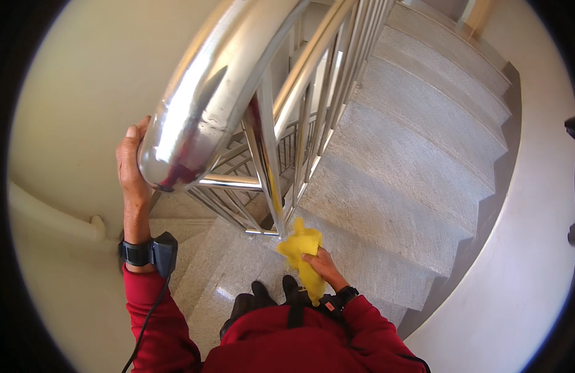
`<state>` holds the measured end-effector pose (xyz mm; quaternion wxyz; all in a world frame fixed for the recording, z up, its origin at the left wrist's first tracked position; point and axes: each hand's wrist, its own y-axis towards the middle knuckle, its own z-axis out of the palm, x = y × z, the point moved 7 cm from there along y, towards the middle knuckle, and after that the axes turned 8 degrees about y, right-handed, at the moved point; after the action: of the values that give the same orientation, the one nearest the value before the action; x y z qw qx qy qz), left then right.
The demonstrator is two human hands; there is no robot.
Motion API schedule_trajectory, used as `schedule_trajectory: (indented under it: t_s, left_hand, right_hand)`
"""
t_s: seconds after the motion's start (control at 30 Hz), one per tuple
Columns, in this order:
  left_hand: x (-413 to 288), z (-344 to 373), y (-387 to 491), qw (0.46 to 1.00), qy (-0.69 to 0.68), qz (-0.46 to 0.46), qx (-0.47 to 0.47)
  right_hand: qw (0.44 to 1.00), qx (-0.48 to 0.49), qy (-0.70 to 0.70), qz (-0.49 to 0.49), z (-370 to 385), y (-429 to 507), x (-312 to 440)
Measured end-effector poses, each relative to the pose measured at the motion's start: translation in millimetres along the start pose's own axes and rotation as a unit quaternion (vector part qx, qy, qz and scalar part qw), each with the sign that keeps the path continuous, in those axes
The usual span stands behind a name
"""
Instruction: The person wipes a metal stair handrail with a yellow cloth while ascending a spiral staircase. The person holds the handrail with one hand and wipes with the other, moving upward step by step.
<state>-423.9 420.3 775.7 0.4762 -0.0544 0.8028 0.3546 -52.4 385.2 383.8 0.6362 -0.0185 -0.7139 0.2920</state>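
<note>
A polished metal handrail (199, 107) looms large and close at the upper middle, its rounded end pointing down towards me. Against the left side of that end lies my left hand (134, 163), its fingers partly hidden by the rail. My right hand (322, 265) grips a bunched yellow cloth (301, 247) at waist height. The cloth hangs loosely above and below the fist, beside the foot of the metal baluster (269, 163) in this view.
Granite-like stairs (399, 172) curve away on the right along a pale wall (544, 186). Metal railings (311, 107) line their inner edge. More steps (185, 261) lie at lower left. Another rail (54, 214) follows the left wall. My black shoes (291, 283) stand on the floor.
</note>
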Motion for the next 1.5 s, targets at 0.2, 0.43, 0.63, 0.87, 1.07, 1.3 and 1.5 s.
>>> schedule_trajectory:
  t_s: [0.2,0.43,0.63,0.87,1.07,1.3,1.5]
  left_hand:
    - [-1,-1,1,0.999,-0.032,0.016,0.027]
    - [-30,0,-5,0.994,0.013,0.101,0.029]
    - [-40,-5,-7,0.989,0.061,0.136,0.018]
    - [-38,-6,-8,0.991,0.053,0.124,0.025]
    - [-11,2,0,0.994,0.039,0.099,0.032]
    - [55,-3,29,0.996,0.052,-0.036,0.069]
    - [86,-23,57,0.992,0.044,0.008,0.122]
  right_hand:
    - [0.997,-0.07,-0.031,0.026,-13,-41,-42]
    - [0.982,-0.138,-0.117,0.045,-5,-106,-60]
    - [0.968,-0.116,-0.219,-0.027,21,-158,-64]
    - [0.97,-0.108,-0.211,0.053,44,-200,-100]
    - [0.982,-0.116,-0.14,0.06,28,-223,-113]
    - [0.965,-0.159,-0.201,0.053,-26,-263,-173]
    - [0.933,-0.331,-0.127,0.061,-112,-370,-242]
